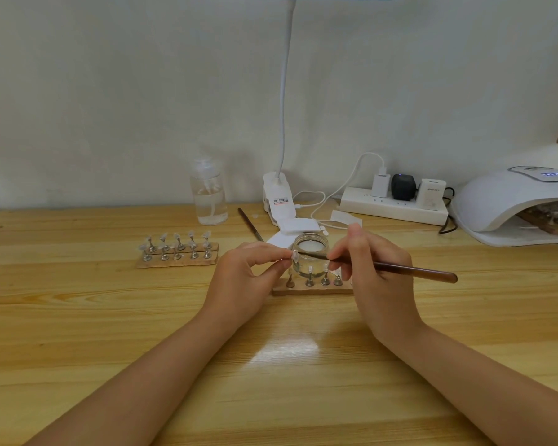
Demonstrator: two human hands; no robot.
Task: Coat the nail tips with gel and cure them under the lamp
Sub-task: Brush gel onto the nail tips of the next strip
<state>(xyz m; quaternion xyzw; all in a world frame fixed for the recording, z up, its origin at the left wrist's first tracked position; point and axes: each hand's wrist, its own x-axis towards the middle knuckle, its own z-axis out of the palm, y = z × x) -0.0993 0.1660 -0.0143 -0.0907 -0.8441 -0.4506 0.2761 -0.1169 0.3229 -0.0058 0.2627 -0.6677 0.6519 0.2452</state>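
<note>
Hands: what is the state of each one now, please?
Left hand: pinches a nail tip on its stand.
Right hand: grips the brush, bristles at the nail tip.

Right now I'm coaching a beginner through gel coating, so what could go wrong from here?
1. The left hand pinches the nail tip while the brush in the right hand works on it; gel could smear onto the fingers.
2. The open glass jar stands right behind both hands, so a knock might tip it.
3. The right wrist hovers over the small stand; lowering it could topple the tips there.
</note>
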